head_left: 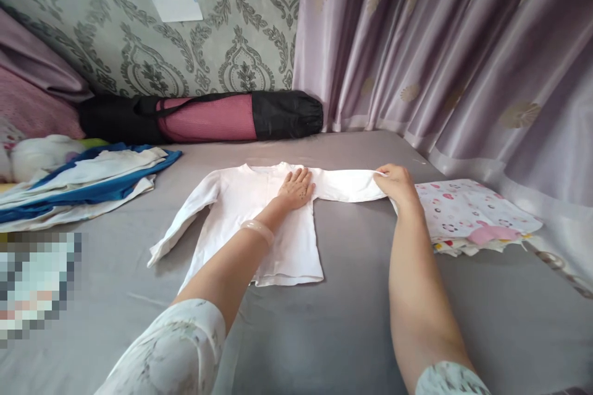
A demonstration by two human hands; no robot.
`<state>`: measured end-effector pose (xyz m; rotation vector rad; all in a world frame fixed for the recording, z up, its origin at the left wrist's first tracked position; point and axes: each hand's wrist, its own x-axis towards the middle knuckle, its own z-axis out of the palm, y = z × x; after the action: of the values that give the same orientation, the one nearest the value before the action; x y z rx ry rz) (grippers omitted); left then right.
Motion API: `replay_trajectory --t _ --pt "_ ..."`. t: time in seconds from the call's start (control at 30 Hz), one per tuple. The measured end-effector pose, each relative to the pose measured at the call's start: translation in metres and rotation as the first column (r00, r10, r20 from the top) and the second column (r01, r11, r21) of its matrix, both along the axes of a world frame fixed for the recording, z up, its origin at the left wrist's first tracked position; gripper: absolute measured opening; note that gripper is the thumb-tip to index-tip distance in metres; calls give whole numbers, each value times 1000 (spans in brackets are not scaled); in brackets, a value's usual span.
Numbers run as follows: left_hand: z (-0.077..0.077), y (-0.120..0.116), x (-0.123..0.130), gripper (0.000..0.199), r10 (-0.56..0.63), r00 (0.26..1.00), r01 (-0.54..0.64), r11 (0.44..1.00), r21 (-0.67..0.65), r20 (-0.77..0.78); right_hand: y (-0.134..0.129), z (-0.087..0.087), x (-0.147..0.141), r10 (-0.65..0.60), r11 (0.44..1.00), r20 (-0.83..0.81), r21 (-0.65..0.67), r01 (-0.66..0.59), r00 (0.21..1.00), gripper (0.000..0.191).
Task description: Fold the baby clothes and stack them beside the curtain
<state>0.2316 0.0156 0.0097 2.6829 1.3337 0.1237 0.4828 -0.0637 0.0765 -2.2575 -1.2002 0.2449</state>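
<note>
A small white long-sleeved shirt (241, 210) lies spread on the grey bed sheet (352, 296), its neckline toward the wall. My left hand (296, 189) rests flat on the upper right of the shirt's chest, fingers stretched out. At the cuff of the right-hand sleeve, my right hand (399, 185) pinches the fabric, and that sleeve runs straight out sideways. The other sleeve (185, 216) slants down to the left. My left forearm hides part of the shirt's lower left side.
Folded printed clothes (477, 207) are stacked at the right, beside my right hand. On the left lies a pile of blue and white clothes (92, 182), near a plush toy (44, 157). A pink and black rolled bag (208, 117) lies along the wall; purple curtains (417, 43) hang at right.
</note>
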Motion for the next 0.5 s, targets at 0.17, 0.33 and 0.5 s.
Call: replay_trajectory --t 0.17,0.33,0.5 --pt "-1 0 0 60 -2 1000 2 1000 -11 17 1 12 -11 75 959 -443 277 56 893 29" --pt "-4 2 1 60 -2 1000 2 1000 -1 16 4 24 -35 231 869 -709 458 186 667 29" --pt "0 5 3 58 3 1000 -2 999 -35 16 14 28 -63 393 824 -772 537 181 500 34"
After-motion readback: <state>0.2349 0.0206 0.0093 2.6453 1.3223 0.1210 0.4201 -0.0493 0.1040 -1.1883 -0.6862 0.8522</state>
